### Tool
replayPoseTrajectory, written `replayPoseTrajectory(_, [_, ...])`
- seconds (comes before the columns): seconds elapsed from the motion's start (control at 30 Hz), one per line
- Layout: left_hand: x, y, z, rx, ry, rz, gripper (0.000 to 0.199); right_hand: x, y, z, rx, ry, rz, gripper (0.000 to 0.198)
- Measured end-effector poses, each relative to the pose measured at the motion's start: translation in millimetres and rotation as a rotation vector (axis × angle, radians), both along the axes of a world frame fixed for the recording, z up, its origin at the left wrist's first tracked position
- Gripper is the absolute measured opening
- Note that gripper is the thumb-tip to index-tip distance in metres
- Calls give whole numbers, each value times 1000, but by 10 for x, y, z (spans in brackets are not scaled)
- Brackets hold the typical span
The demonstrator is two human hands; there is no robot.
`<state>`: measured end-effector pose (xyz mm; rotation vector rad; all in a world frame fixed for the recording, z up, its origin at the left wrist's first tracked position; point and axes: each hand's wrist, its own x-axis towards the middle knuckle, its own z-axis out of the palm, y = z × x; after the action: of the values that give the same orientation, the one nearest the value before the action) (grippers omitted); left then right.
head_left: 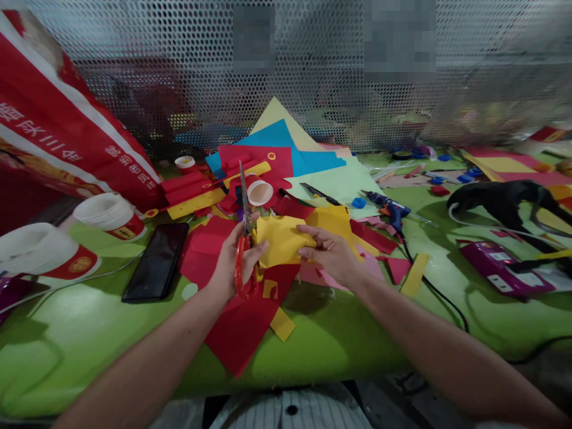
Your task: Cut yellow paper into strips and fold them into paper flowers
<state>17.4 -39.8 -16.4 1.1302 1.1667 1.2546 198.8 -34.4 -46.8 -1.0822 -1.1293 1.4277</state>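
Observation:
My left hand (229,262) has its fingers closed around a pair of scissors (241,268) with red handles, the blades pointing up and away from me. Its thumb also presses on the left edge of a yellow sheet of paper (283,238). On the right side of that sheet, my right hand (328,250) pinches it between thumb and fingers. Both hands are above a pile of cut paper, with a red sheet (239,333) and a small yellow strip (282,325) below them. Just beyond the scissors lies a white paper cup (260,192) on its side.
A black phone (156,262) and paper cups (109,215) are on the left. Toward the right lie a blue glue gun (389,208) with a black cord, a utility knife (322,195) and a purple power strip (504,268). A perforated metal panel (313,101) stands behind the green table (339,339).

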Motion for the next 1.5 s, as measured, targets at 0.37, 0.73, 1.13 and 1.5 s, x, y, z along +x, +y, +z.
replayPoseTrajectory(0.37, [-71, 15, 122, -134, 61, -47, 39, 30, 114, -92, -55, -113, -175, 26])
replayPoseTrajectory(0.73, [3, -22, 100, -171, -89, -45, 43, 7, -29, -85, 381, -439, -345, 19])
replayPoseTrajectory(1.13, [-18, -25, 58, -289, -76, -77, 43, 51, -42, -124, 1003, -727, -440, 15])
replayPoseTrajectory(1.5, [8, 6, -21, -326, -193, 19, 38, 47, -14, -92, 1249, -811, -305, 18])
